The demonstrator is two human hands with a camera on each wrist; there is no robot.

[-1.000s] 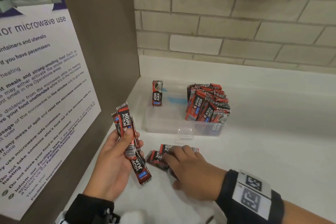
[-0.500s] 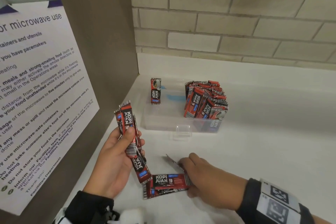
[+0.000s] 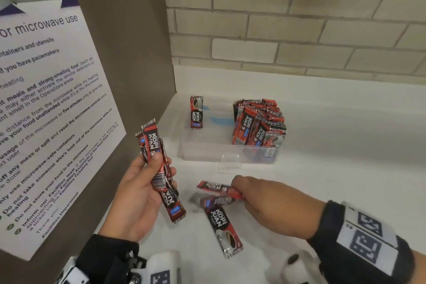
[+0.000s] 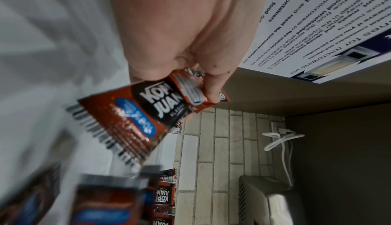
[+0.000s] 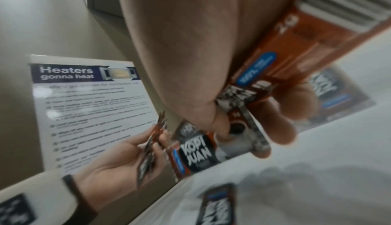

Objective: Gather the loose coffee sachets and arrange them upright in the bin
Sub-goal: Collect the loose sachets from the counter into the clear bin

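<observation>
My left hand (image 3: 147, 182) holds a bundle of red-and-black coffee sachets (image 3: 159, 168) upright above the white counter, thumb pressed on them; the left wrist view shows the same sachets (image 4: 148, 111) in its fingers. My right hand (image 3: 260, 203) pinches sachets (image 3: 219, 191) just above the counter; in the right wrist view these sachets (image 5: 253, 78) sit between thumb and fingers. One loose sachet (image 3: 223, 228) lies flat on the counter below that hand. The clear bin (image 3: 207, 147) stands behind, with a packed upright stack of sachets (image 3: 258, 124) at its right end and one sachet (image 3: 196, 112) at its left.
A brown side panel with a microwave-use notice (image 3: 46, 110) stands close on the left. A brick wall (image 3: 288, 18) rises behind the white counter (image 3: 334, 168). In the left wrist view a steel appliance (image 4: 273, 198) and a white cable (image 4: 279, 140) show.
My right hand has pulled sachets from the counter and lifted them toward the left hand. One sachet now lies alone, nearer the front edge. The left hand has hardly moved.
</observation>
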